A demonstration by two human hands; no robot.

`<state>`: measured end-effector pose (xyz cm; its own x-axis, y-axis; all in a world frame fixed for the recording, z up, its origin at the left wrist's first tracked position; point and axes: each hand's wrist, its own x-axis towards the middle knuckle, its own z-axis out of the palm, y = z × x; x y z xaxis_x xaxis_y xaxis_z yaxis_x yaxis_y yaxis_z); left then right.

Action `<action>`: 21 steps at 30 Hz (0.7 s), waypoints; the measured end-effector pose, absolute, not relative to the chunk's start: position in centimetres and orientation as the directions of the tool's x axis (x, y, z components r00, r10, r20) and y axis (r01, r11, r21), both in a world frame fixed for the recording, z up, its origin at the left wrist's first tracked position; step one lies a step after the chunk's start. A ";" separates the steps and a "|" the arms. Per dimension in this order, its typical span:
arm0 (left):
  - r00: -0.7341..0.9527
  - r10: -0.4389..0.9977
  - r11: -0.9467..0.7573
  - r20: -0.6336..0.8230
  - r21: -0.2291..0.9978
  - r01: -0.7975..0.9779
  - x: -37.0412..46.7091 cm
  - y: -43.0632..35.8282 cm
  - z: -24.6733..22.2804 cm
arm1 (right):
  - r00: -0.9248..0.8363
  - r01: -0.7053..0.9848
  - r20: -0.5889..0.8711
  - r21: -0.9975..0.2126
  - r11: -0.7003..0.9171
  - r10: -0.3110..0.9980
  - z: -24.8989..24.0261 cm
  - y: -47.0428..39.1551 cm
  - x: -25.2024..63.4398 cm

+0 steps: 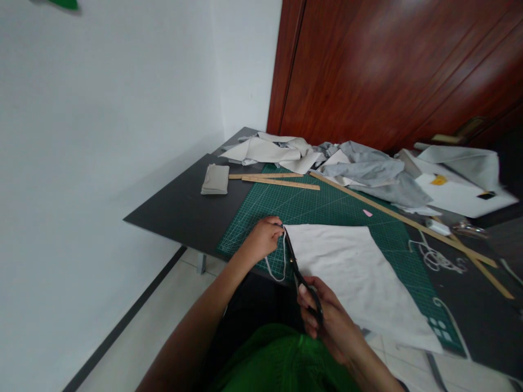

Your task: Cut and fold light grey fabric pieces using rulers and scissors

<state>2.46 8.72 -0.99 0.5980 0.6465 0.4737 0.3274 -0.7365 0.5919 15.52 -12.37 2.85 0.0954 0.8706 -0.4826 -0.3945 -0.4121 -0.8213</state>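
Observation:
My right hand [322, 310] grips a pair of black scissors [296, 267] by the handles. Their blades point away from me and lie along the left edge of a white cloth [351, 267], near its far left corner. At that corner the fingers of my left hand [263, 238] are pinched on a narrow white strip of fabric [278, 279]. The strip hangs down in a loop beside the scissors. Whether it is still joined to the cloth at the blade tips is hidden by my fingers. The cloth lies over the mat and droops past the near table edge.
A green cutting mat [327, 204] covers part of the dark table [180, 201]. Wooden rulers [281, 183] and a folded beige cloth stack [215, 179] lie beyond my left hand. Crumpled fabric [359, 163] lines the back. Right are a white box [461, 190] and tangled white strips [439, 258].

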 end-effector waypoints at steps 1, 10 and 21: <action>0.595 0.648 -0.735 0.476 0.593 0.327 2.5 8.7 -1.0 | 0.099 -0.411 -0.496 -0.810 -0.418 0.863 2.9 -12.3 15.5; 0.594 0.655 -0.728 0.466 0.601 0.330 2.4 8.7 -0.8 | 0.094 -0.497 -0.542 -0.753 -0.432 0.835 2.9 -11.7 15.5; 0.592 0.645 -0.737 0.483 0.598 0.315 2.4 8.6 -0.7 | 0.096 -0.548 -0.549 -0.725 -0.416 0.830 3.0 -11.2 15.2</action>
